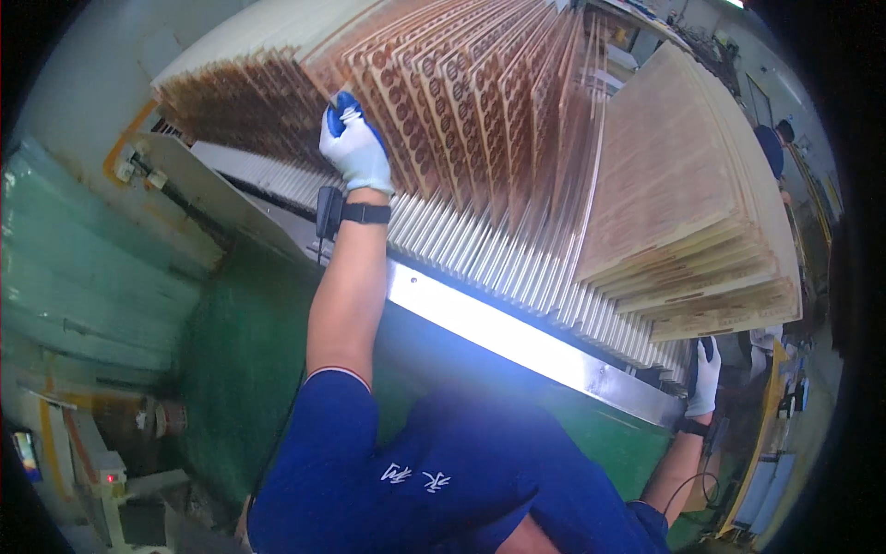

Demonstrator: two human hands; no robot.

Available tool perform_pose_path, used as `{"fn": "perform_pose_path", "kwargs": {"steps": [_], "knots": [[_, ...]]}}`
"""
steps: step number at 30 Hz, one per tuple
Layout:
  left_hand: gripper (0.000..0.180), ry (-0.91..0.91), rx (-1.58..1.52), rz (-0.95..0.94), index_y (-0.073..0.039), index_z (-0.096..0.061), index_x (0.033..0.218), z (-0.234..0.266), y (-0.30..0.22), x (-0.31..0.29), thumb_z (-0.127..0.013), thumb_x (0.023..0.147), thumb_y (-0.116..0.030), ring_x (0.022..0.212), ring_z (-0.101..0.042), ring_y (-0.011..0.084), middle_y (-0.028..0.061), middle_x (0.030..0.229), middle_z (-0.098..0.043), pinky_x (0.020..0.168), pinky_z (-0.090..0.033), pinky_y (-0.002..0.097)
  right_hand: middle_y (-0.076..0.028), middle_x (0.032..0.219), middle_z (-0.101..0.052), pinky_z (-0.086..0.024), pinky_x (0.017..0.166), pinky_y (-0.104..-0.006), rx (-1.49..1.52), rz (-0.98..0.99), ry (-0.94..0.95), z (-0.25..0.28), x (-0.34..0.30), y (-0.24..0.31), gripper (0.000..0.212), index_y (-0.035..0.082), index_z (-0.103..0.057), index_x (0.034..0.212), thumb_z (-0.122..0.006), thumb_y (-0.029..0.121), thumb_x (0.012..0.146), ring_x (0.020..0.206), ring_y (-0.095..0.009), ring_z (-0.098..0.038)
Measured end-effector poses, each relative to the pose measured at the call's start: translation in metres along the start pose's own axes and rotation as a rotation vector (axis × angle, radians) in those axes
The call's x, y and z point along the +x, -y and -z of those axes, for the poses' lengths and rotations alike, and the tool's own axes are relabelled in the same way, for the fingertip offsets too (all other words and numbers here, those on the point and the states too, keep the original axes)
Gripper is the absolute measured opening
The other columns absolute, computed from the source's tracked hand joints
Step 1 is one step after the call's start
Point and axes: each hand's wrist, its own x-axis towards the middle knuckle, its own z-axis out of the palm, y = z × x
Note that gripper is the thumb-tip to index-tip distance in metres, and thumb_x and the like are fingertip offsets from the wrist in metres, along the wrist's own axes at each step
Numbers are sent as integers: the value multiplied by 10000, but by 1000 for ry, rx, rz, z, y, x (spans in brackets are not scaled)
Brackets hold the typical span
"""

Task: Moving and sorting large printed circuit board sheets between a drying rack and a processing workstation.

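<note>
My left hand [355, 148], in a white glove with blue fingers and palm side, is closed at the near edge of a thin panel. Many thin upright panels [452, 102] with rows of dark brown round shapes fan out there. They stand in a long slotted metal rack [494, 346]. My right hand [707, 377], gloved alike, is at the right end of the rack, just below the corner of a stack of plain tan panels [669, 166]. Its fingers are partly hidden, so its grip does not show clearly.
A silver rail fronts the rack, above a green floor [240, 314]. Pale panels [249, 46] lean close together at the far left. White equipment [111, 480] with a red light stands at lower left. A person [775, 143] in dark blue is at the far right.
</note>
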Motion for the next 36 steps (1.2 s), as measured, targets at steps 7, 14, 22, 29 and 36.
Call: {"fn": "perform_pose_path", "kwargs": {"steps": [7, 14, 22, 29, 36], "knots": [[310, 115, 252, -38, 26, -591, 844, 2, -8, -2, -551, 967, -255, 668, -438, 110, 17, 725, -575, 626, -398, 290, -90, 1212, -599, -380, 999, -288, -59, 18, -26, -8, -9, 10, 338, -53, -537, 1238, -560, 70, 924, 1109, -175, -548], [200, 225, 62, 85, 14, -592, 1003, 15, 1, -3, -514, 980, -168, 756, -496, 91, 8, 873, -597, 706, -423, 251, -102, 1211, -597, -399, 989, -301, -172, 92, -17, -10, -13, 17, 354, -35, -538, 1240, -575, 78, 907, 1113, -190, -551], [218, 106, 195, 85, 39, -606, 969, 0, 4, -25, -550, 954, -170, 770, -481, 123, 11, 850, -585, 732, -426, 283, -100, 1174, -608, -411, 971, -297, -146, 121, -10, -12, -21, 40, 316, -34, -589, 1171, -586, 53, 868, 1083, -192, -564], [245, 139, 85, 101, 41, -584, 1104, 5, -10, -35, -532, 954, -145, 883, -509, 156, 62, 1019, -589, 841, -436, 313, -95, 1127, -629, -431, 952, -296, -11, 123, 44, -15, -21, 51, 272, -21, -612, 1123, -578, 73, 870, 1050, -183, -581], [401, 222, 114, -184, 61, -378, 1368, 6, -86, -130, -409, 984, -52, 1258, -435, 228, 142, 1404, -432, 1087, -316, 346, -134, 1174, -614, -429, 962, -321, -43, 205, 56, 9, -48, 55, 314, -12, -615, 1140, -577, 76, 841, 1074, -217, -577]]}}
